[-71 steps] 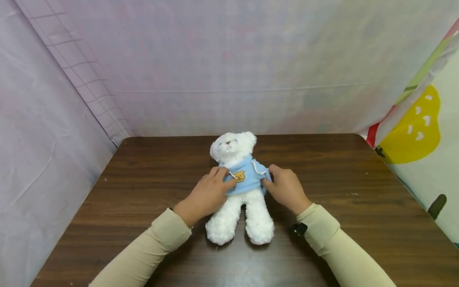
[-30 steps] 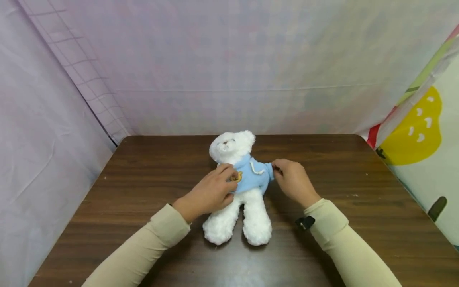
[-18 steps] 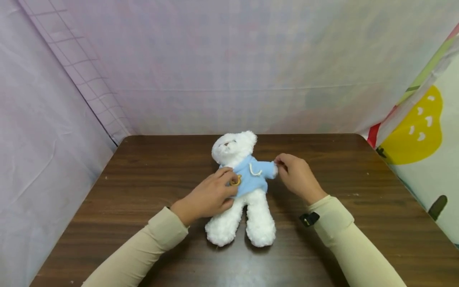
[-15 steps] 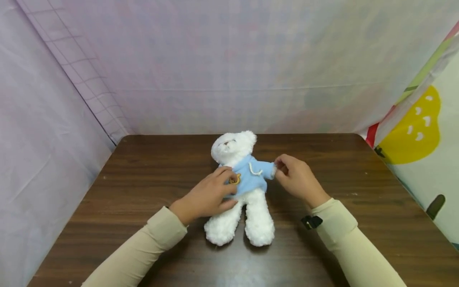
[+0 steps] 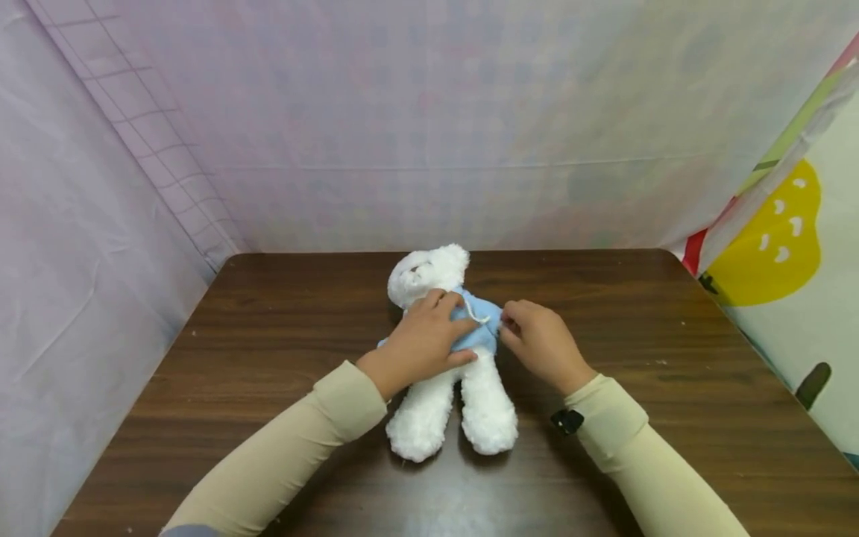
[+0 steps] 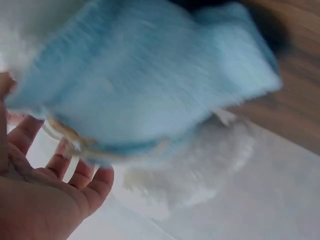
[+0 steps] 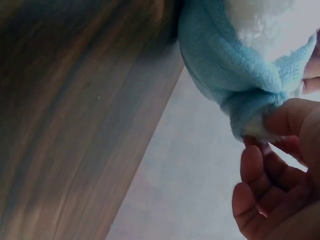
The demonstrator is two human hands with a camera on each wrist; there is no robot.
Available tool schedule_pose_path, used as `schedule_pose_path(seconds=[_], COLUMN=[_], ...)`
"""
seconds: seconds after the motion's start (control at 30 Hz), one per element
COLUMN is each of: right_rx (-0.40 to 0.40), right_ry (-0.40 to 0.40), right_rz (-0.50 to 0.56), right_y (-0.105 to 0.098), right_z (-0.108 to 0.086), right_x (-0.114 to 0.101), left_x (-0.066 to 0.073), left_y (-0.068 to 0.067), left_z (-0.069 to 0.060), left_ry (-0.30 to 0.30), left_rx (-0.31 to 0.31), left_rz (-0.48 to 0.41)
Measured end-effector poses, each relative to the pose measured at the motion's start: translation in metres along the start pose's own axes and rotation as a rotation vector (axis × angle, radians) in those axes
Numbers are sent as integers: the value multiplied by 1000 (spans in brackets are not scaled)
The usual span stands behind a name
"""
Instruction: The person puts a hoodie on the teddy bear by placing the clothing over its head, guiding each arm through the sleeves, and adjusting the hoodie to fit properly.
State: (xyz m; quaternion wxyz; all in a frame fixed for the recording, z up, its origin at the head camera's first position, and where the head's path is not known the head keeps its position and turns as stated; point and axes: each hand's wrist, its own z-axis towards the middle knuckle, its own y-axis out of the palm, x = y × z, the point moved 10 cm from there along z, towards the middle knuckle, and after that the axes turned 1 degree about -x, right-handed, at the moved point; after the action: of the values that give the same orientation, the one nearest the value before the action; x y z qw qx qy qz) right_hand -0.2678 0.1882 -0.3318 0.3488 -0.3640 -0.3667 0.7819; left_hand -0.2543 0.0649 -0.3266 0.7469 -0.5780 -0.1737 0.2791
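A white plush teddy bear [image 5: 490,410] lies on its back on the table, dressed in a light blue hoodie [image 5: 478,340] with a white drawstring. My left hand [image 5: 423,339] lies across the hoodie's front, fingers loosely spread, hiding its bear emblem. In the left wrist view, those fingers [image 6: 102,185] are beside the hoodie [image 6: 135,75], which is blurred. At the sleeve on the right, my right hand [image 5: 546,347] pinches the sleeve end; in the right wrist view thumb and fingers hold the white paw [image 7: 257,127] poking out of the cuff.
The dark brown wooden table [image 5: 282,321] spreads around the bear. A pale curtain [image 5: 429,134] hangs behind its back edge, another sheet on the left. To the right is a white cloth with a yellow printed shape [image 5: 772,246].
My left hand has slid right and up over the hoodie, covering the emblem. My right hand has come in leftward with the sleeve, which was stretched out before. The bear's head has tilted slightly left.
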Motion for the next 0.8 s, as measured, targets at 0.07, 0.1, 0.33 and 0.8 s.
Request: schedule_pose_path(seconds=[0.07, 0.1, 0.33, 0.8], right_rx=[37, 60, 153, -224], right_ry=[-13, -12, 26, 46], right_rz=[-37, -57, -128, 95], right_y=[-5, -9, -32, -8], right_z=[0, 0, 7, 2], right_x=[0, 2, 30, 10], left_x=[7, 10, 26, -26], left_y=[1, 0, -7, -3], left_z=[1, 1, -5, 3], left_ry=[35, 57, 217, -136], left_rx=[-5, 2, 35, -31], left_rz=[16, 19, -14, -391])
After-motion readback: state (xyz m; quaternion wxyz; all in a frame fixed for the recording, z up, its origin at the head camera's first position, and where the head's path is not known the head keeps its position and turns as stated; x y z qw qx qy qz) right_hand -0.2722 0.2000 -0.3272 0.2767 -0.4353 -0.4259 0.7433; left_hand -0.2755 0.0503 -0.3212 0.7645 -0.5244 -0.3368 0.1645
